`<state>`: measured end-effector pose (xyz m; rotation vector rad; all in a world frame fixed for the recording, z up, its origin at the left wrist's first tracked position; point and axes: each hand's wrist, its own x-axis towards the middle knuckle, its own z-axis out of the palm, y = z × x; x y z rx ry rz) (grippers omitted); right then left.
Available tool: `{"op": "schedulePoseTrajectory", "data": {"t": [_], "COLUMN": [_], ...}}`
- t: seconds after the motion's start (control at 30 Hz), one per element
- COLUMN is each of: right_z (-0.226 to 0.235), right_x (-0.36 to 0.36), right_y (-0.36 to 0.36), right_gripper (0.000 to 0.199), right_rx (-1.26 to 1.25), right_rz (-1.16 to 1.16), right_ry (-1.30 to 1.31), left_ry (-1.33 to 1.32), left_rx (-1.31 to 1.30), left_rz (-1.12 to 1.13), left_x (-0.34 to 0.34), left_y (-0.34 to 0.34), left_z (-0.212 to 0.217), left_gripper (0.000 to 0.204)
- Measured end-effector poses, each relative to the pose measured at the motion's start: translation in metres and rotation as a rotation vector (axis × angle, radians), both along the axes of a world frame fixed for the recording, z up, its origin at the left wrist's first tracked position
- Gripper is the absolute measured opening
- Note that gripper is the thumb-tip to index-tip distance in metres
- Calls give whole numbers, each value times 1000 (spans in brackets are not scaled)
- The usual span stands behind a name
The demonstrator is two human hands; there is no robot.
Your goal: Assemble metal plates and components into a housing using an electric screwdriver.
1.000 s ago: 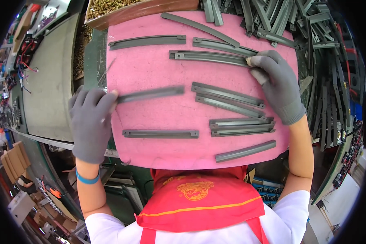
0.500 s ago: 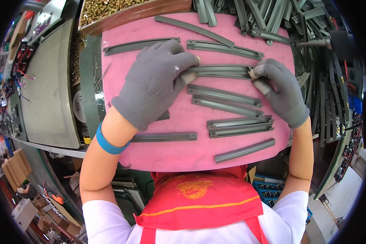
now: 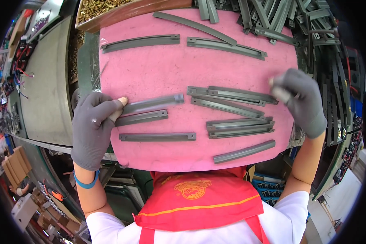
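Gray-gloved, my left hand [image 3: 94, 122] pinches the left end of a dark gray metal channel strip [image 3: 152, 103], whose free end is blurred over the pink mat [image 3: 150, 73]. Just below it, a second strip [image 3: 144, 118] lies partly behind the fingers, and a third strip [image 3: 157, 137] lies nearer me. My right hand [image 3: 300, 101], also gloved and smeared by motion, has thumb and forefinger apart with nothing visible between them. It is beside the right end of another channel strip [image 3: 244, 94], which rests across other strips at the mat's right.
More strips lie at the mat's far side, including a long curved strip [image 3: 195, 27]. A heap of strips [image 3: 276, 20] fills the far right corner. At the far left stands a box [image 3: 138, 16] of small brass-coloured parts. A metal panel [image 3: 44, 85] is left of the mat.
My hands have moved apart from the middle. My left hand has carried one strip left and nearer me; the other strip now lies at right, and my right hand has drawn away rightward.
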<state>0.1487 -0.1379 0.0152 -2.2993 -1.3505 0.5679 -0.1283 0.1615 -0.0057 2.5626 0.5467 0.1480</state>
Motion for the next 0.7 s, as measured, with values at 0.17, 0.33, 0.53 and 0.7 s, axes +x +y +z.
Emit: {"op": "schedulePoseTrajectory", "data": {"t": [0.17, 0.33, 0.53, 0.7], "right_z": [-32, -19, -20, -17], "right_x": [-3, -24, -39, -31], "right_y": [41, 55, 89, 90], "right_gripper": [21, 25, 18, 14], "right_rx": [121, 92, 96, 75], "right_rz": [-120, -56, 100, 95], "right_ry": [-407, -43, -38, -161], "left_ry": [-16, 53, 52, -291], "left_rx": [-48, -80, -350, 351], "left_rz": [-4, 421, 467, 135], "left_x": [-10, -37, -33, 14], "left_y": [15, 33, 7, 58], "left_z": [5, 0, 1, -12], "left_gripper": [26, 40, 36, 25]}}
